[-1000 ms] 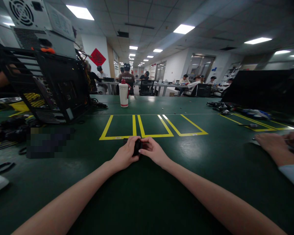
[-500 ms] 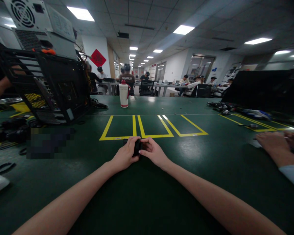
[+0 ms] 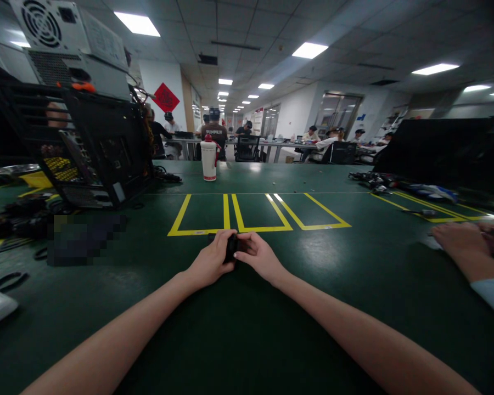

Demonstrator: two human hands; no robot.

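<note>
Lit ceiling panels (image 3: pixel 137 24) run back over a long room where people (image 3: pixel 214 131) sit at far tables. Across my green table (image 3: pixel 325 307) I see yellow tape (image 3: pixel 263 229) marking three bays, a white cup (image 3: pixel 209 160) upright beyond them and a PC case (image 3: pixel 107 156) off left. At the tape's near side, my left hand (image 3: pixel 209 260) is curled around a black part (image 3: pixel 231 247); my right hand (image 3: pixel 263 259) holds its right edge between thumb and fingers.
</note>
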